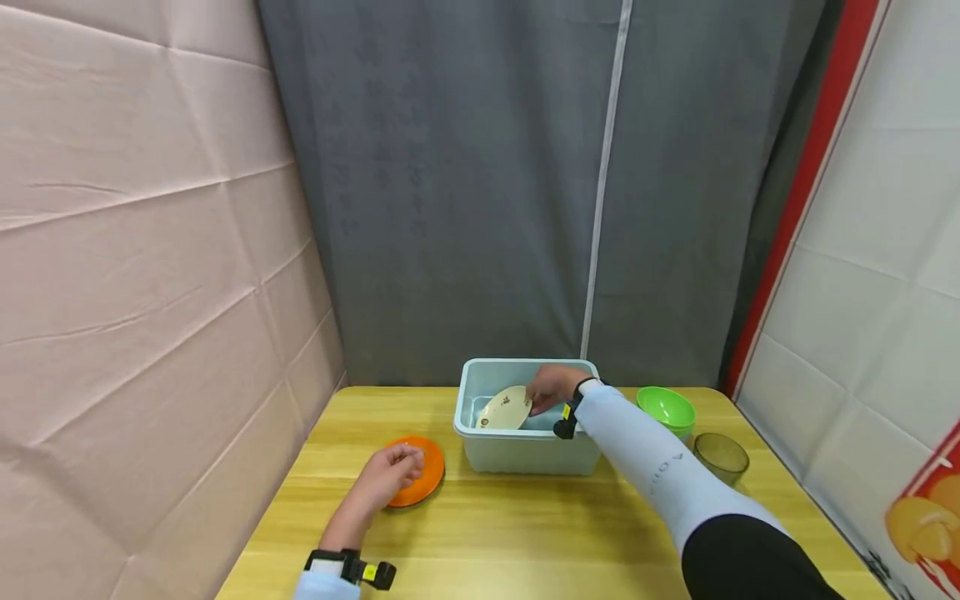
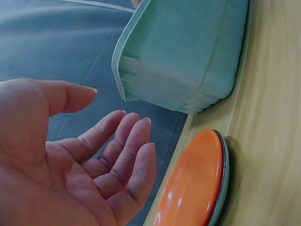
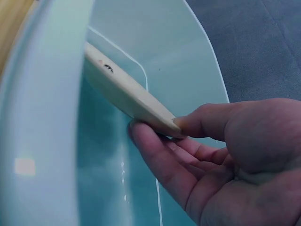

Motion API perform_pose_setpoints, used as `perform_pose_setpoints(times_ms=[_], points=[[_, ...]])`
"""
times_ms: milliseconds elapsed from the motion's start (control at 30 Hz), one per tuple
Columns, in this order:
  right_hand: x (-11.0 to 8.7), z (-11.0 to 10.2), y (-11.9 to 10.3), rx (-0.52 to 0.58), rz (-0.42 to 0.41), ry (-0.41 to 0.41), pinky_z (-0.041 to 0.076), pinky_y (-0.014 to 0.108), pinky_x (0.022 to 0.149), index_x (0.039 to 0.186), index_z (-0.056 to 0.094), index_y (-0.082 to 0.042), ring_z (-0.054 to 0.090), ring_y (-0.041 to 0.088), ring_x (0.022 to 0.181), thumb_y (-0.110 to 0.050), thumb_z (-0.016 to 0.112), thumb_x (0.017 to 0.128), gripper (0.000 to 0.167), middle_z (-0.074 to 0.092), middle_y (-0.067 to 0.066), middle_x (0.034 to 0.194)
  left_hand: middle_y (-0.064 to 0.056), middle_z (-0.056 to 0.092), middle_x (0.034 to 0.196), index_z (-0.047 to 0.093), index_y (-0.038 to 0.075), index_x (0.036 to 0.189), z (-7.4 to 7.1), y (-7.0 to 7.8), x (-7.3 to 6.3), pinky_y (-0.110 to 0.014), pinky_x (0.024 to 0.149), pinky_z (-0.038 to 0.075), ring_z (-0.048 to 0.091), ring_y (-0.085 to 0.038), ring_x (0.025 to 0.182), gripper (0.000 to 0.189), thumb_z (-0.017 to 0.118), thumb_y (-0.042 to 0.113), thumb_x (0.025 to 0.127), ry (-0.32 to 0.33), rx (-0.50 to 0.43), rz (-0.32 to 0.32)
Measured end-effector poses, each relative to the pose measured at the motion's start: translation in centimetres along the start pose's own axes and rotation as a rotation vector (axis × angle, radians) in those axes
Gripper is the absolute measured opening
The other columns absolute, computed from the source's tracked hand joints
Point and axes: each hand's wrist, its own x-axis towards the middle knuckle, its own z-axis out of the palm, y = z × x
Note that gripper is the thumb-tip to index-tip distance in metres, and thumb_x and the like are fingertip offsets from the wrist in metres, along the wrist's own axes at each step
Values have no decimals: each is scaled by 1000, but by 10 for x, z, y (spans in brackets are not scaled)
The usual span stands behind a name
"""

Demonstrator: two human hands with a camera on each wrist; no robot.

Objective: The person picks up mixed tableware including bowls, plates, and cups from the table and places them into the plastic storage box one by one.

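Observation:
A cream plate with small dark motifs (image 1: 504, 409) is tilted inside the pale blue-green plastic basin (image 1: 525, 456). My right hand (image 1: 553, 388) reaches over the basin and pinches the plate's edge between thumb and fingers; in the right wrist view the thumb (image 3: 204, 121) lies on one face of the plate (image 3: 131, 94). My left hand (image 1: 396, 472) hovers by an orange plate (image 1: 429, 475), holding nothing. Its fingers are loosely bent and the palm shows in the left wrist view. Beneath the orange plate (image 2: 195, 181) a greenish plate rim (image 2: 225, 181) shows.
To the right of the basin stand green bowls (image 1: 666, 408), seemingly stacked, and a brownish see-through glass (image 1: 722, 457). The wooden table (image 1: 540, 542) meets a grey curtain (image 1: 465, 208) behind, with pale sheeted walls on both sides.

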Motion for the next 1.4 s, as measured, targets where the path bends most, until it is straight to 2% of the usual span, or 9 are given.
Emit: perform_pose_setpoints(times_ms=[167, 333, 533, 633, 800, 933, 1100, 1267, 1400], points=[[10, 4, 5, 17, 9, -6, 66, 41, 93, 118, 69, 17, 78, 25, 83, 5, 64, 101, 22, 74, 34, 119, -19, 74, 119, 70, -5, 130, -1, -5, 0, -48, 93, 62, 72, -26, 102, 36, 65, 25, 112, -14, 0, 0], [7, 8, 5, 15, -18, -1, 65, 43, 96, 122, 66, 21, 78, 26, 82, 6, 63, 102, 26, 74, 35, 116, -21, 73, 123, 69, -6, 133, -3, -5, 0, -48, 96, 62, 72, -26, 103, 40, 66, 28, 112, -14, -22, -1], [4, 10, 3, 23, -20, 0, 63, 45, 100, 127, 65, 22, 78, 29, 89, 5, 65, 103, 30, 70, 38, 127, -16, 74, 118, 69, -6, 130, -5, -3, 3, -46, 94, 62, 72, -26, 102, 36, 65, 26, 112, 3, -13, 6], [4, 11, 3, 3, -15, 6, 63, 45, 100, 127, 65, 21, 79, 31, 90, 4, 65, 103, 29, 69, 38, 128, -15, 74, 118, 70, -5, 129, -5, -2, 4, -46, 94, 61, 72, -24, 101, 35, 65, 26, 112, 6, -10, 6], [5, 13, 5, -32, 3, 27, 64, 45, 99, 121, 68, 18, 80, 31, 91, 2, 65, 104, 24, 72, 35, 123, -19, 73, 123, 69, -5, 130, -7, -1, 4, -48, 94, 61, 71, -24, 101, 35, 64, 25, 113, 2, -10, 9], [5, 15, 8, -38, 28, 28, 63, 47, 101, 126, 68, 18, 80, 37, 102, -2, 62, 107, 27, 72, 34, 124, -19, 73, 122, 69, -5, 129, -7, -2, 4, -47, 94, 61, 71, -24, 101, 34, 64, 24, 113, 5, -11, 11], [4, 17, 10, -25, 61, 10, 60, 51, 106, 137, 61, 19, 72, 46, 121, -8, 58, 112, 37, 69, 36, 131, -16, 73, 120, 69, -5, 130, -6, -3, 3, -48, 95, 61, 71, -23, 100, 35, 65, 25, 112, 8, -4, 4], [5, 17, 12, -61, 80, 26, 59, 52, 107, 137, 59, 20, 69, 49, 124, -11, 60, 111, 41, 64, 39, 134, -18, 73, 122, 69, -4, 130, -6, -3, 3, -50, 96, 61, 71, -23, 101, 36, 65, 26, 112, 5, 0, 1], [2, 16, 12, -114, 82, 31, 58, 51, 108, 144, 55, 19, 69, 48, 124, -16, 65, 109, 51, 60, 38, 144, -19, 73, 123, 69, -4, 130, -8, -5, 3, -48, 94, 62, 71, -24, 101, 35, 64, 25, 113, 0, -10, 4]])
